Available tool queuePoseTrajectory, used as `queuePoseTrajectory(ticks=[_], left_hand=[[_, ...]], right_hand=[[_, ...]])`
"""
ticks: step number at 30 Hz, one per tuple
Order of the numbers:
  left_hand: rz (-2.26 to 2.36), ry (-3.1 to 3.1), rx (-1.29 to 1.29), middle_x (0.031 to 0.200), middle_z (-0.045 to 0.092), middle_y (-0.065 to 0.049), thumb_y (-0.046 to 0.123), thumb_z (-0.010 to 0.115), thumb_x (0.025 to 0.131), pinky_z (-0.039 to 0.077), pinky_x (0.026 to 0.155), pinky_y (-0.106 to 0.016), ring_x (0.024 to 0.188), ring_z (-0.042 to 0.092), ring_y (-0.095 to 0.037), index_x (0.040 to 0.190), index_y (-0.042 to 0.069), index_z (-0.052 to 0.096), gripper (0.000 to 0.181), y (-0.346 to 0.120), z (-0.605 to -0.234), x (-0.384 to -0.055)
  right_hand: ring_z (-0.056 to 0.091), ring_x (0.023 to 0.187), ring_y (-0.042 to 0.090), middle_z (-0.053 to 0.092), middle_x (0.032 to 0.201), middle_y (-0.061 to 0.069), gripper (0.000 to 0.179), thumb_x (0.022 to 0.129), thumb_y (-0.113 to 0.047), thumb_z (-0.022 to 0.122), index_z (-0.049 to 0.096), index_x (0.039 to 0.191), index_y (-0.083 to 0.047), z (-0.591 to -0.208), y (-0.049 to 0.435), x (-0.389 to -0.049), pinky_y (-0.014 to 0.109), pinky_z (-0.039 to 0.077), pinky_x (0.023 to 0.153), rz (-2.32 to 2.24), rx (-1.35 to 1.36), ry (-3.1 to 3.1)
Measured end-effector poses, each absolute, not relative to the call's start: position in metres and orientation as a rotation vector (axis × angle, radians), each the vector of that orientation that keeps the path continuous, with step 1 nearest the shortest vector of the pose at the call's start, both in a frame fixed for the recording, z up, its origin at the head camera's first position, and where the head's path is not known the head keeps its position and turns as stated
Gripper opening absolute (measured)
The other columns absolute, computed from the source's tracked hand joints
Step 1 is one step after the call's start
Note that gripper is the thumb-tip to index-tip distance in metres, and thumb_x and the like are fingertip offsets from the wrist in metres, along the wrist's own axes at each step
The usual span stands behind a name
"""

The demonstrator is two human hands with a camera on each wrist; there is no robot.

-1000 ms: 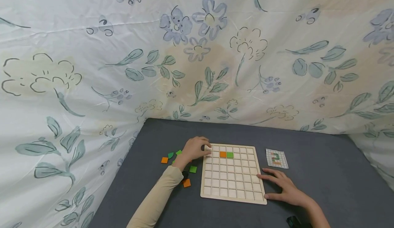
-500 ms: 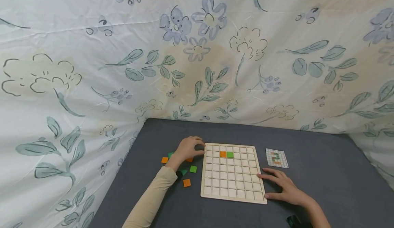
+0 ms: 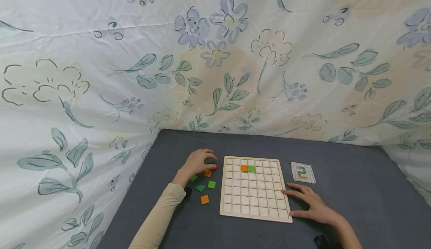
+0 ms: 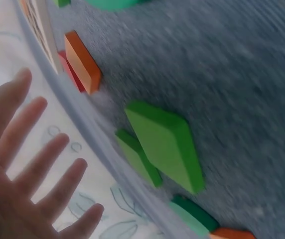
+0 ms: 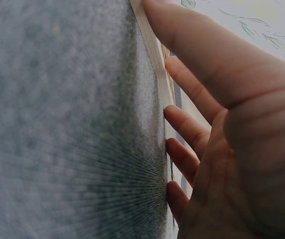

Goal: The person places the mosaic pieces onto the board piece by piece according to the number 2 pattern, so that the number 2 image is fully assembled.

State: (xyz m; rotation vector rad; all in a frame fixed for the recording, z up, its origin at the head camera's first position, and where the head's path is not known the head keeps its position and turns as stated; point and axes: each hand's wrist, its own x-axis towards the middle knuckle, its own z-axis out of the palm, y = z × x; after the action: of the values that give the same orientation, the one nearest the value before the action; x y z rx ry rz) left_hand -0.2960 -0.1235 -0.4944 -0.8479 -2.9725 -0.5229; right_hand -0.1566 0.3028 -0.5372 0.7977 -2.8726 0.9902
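- We see the left hand [image 3: 198,162] above the counter [image 3: 249,236], its fingers spread wide.
- Just off its thumb tip lies a red tile [image 3: 216,167], beside an orange tile [image 3: 208,173].
- Nearer us than that hand, we find a light-green tile [image 3: 211,184], a curved dark-green tile [image 3: 200,188] and a second orange tile [image 3: 204,199].
- Between the hands lies the gridded board [image 3: 253,193]; an orange square [image 3: 244,168] and a green square [image 3: 251,169] fill neighbouring cells.
- The right hand [image 3: 313,206] is loosely spread, thumb and a finger touching the board's edge beside it.
- Beyond the right hand we see a printed card [image 3: 303,172].
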Motion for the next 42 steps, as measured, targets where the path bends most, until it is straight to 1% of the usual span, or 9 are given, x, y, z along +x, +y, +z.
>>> queuePoseTrajectory(ticks=[7, 16, 21, 34, 42], left_hand=[[-0.558, -2.984, -0.832, 0.132, 0.053, -0.008, 0.039, 0.069, 0.082, 0.034, 0.101, -0.055, 0.121, 0.048, -0.032, 0.112, 0.022, 0.068, 0.034, -0.138, -0.494, -0.295], [-0.565, -2.988, -0.850, 0.132, 0.053, -0.011, 0.038, 0.070, 0.081, 0.033, 0.103, -0.054, 0.120, 0.049, -0.033, 0.112, 0.019, 0.068, 0.037, -0.155, -0.498, -0.296], [-0.593, -2.981, -0.844, 0.131, 0.053, -0.011, 0.038, 0.070, 0.081, 0.032, 0.102, -0.056, 0.119, 0.050, -0.033, 0.112, 0.019, 0.068, 0.036, -0.165, -0.498, -0.294], [-0.624, -2.995, -0.791, 0.129, 0.054, -0.014, 0.030, 0.071, 0.081, 0.029, 0.103, -0.059, 0.119, 0.049, -0.033, 0.110, 0.018, 0.069, 0.031, -0.193, -0.498, -0.288], [-0.579, -3.004, -0.768, 0.131, 0.053, -0.014, 0.031, 0.070, 0.082, 0.026, 0.103, -0.061, 0.120, 0.048, -0.034, 0.110, 0.020, 0.069, 0.031, -0.207, -0.502, -0.286]], right_hand=[[0.033, 0.119, 0.038, 0.039, 0.138, 0.016, 0.062, 0.076, -0.039, 0.074, 0.052, 0.132, -0.023, -0.537, 0.302, -0.157, 0.064, 0.031, 0.079, 0.994, 0.781, -2.887], [0.033, 0.119, 0.037, 0.040, 0.138, 0.015, 0.062, 0.076, -0.039, 0.074, 0.052, 0.132, -0.023, -0.538, 0.304, -0.158, 0.064, 0.032, 0.079, 0.982, 0.789, -2.884], [0.033, 0.118, 0.037, 0.040, 0.138, 0.015, 0.063, 0.075, -0.039, 0.074, 0.053, 0.132, -0.023, -0.538, 0.304, -0.157, 0.064, 0.033, 0.079, 0.971, 0.790, -2.883], [0.033, 0.118, 0.036, 0.041, 0.137, 0.016, 0.062, 0.075, -0.038, 0.074, 0.053, 0.132, -0.023, -0.537, 0.303, -0.157, 0.064, 0.033, 0.079, 0.963, 0.790, -2.878], [0.033, 0.117, 0.033, 0.041, 0.137, 0.016, 0.062, 0.076, -0.038, 0.074, 0.053, 0.132, -0.023, -0.536, 0.303, -0.157, 0.063, 0.034, 0.079, 0.955, 0.800, -2.875]])
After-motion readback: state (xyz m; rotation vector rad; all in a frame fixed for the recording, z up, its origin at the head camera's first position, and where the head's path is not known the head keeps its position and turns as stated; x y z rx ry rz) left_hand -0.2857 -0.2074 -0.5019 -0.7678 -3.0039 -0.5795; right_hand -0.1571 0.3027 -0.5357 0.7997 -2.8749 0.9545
